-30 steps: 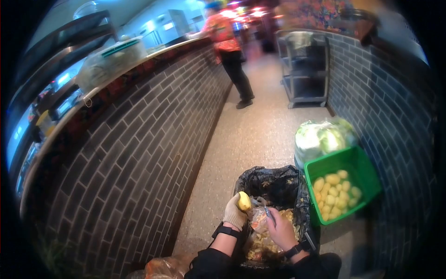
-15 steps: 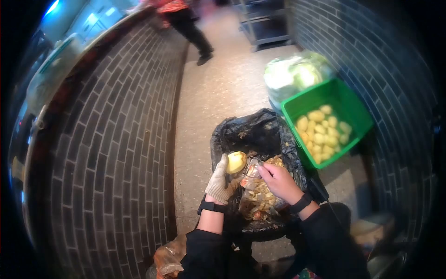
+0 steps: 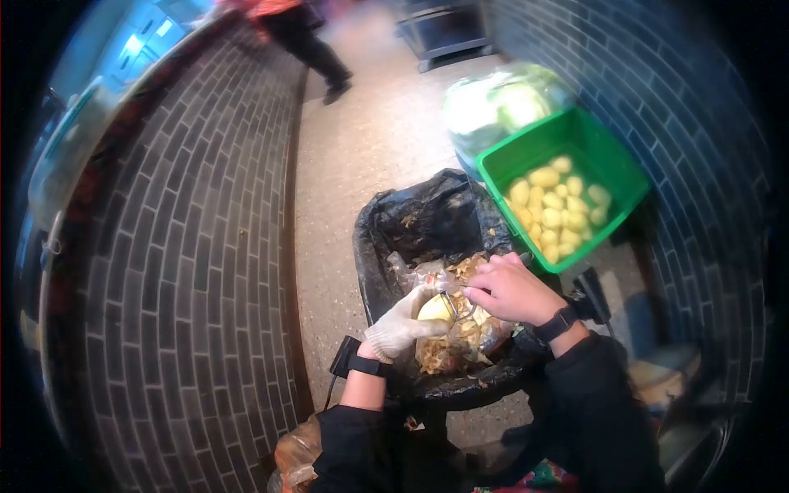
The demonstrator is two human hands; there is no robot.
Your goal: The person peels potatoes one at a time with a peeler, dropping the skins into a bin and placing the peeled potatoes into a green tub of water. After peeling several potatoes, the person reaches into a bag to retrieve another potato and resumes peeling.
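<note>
My left hand (image 3: 404, 326), in a pale knitted glove, is closed around a yellow potato (image 3: 434, 308) that looks mostly peeled. A thin metal peeler (image 3: 467, 311) is gripped in my bare right hand (image 3: 518, 289), its head against or very close to the potato's right side. Both hands are over a bin lined with a black plastic bag (image 3: 371, 255). Beneath them, potato peelings (image 3: 444, 358) and crumpled clear plastic (image 3: 417, 273) lie in the bin. My fingers partly hide the potato and the peeler's handle.
Right of the bin stands a green crate (image 3: 622, 177) holding several peeled potatoes (image 3: 552, 218). Behind it is a plastic-wrapped bundle of pale green vegetables (image 3: 501, 107). Brick walls (image 3: 197, 246) flank the speckled floor (image 3: 370, 131). A person (image 3: 304, 45) and a cart (image 3: 444, 33) are farther off.
My left hand has lowered and turned the potato toward the right hand. The peeler has come to the potato. The camera view has shifted slightly.
</note>
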